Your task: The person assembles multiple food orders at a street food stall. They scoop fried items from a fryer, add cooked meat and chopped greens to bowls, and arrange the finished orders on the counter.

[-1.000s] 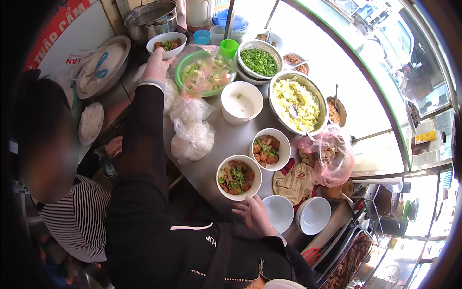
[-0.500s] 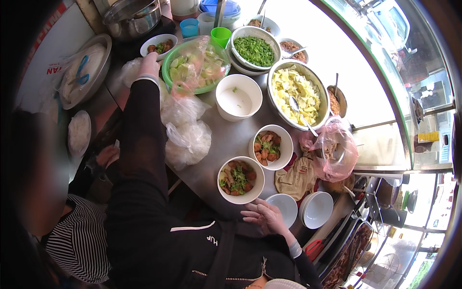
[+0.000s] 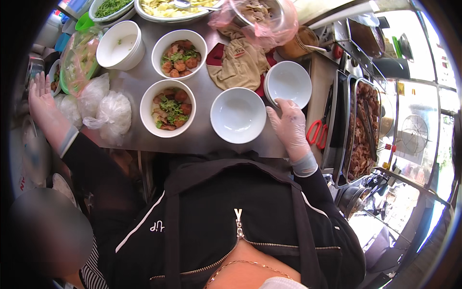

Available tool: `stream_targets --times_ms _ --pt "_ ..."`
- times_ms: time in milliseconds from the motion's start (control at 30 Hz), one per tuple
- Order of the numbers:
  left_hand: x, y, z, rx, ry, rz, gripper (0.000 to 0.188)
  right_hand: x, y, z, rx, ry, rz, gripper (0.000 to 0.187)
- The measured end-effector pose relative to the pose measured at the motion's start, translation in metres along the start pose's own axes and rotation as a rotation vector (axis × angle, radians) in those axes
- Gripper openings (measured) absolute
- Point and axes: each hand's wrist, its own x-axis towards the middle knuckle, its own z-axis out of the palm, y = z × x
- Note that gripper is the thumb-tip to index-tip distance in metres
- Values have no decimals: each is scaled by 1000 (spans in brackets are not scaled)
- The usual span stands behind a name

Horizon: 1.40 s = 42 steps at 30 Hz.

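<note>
My left hand [image 3: 45, 103], in a clear glove, is open at the far left, fingers spread beside a small white bowl of food [image 3: 55, 78]. My right hand [image 3: 293, 127], also gloved, has its thumb and fingers apart at the near rim of stacked white bowls [image 3: 291, 84]; its fingertips appear to touch that rim. An empty white bowl [image 3: 238, 115] sits just left of it. Two white paper bowls hold browned meat pieces and chopped greens: a nearer bowl [image 3: 145, 108] and a farther bowl [image 3: 156, 58].
Stacked paper bowls [image 3: 137, 50], knotted plastic bags [image 3: 114, 113] and a green basket [image 3: 91, 67] stand left. A folded beige cloth [image 3: 238, 65] lies beyond the empty bowl. Red-handled scissors [image 3: 315, 132] and a meat tray [image 3: 363, 125] are right. Another person [image 3: 91, 257] is at lower left.
The view has swung to the right. My left hand has come away from the small food bowl and opened. My right hand has moved from beside the nearer filled bowl to the white bowl stack.
</note>
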Motion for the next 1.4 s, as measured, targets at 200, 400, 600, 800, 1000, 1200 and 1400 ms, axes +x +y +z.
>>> stream_targets --times_ms 200,400,600,800,1000,1200,1400 --pt "-215 51 107 6 -437 -79 35 -22 -13 14 223 -125 113 28" --pt "-375 28 113 125 -1095 -358 34 -35 -18 46 645 -167 234 45" --pt "-412 41 104 506 -1083 -125 59 -40 -9 56 727 129 -20 72" --pt "-398 41 89 -81 -912 -894 81 18 -55 -46 915 -210 -74 54" --pt "-330 16 59 -409 -485 -879 72 180 -108 -24 618 106 -448 22" --pt "-271 1 55 -488 -347 -674 74 323 -128 66 -278 -112 -334 25" --pt "-236 -10 58 -494 -280 -692 68 358 -127 98 -155 -45 -265 41"
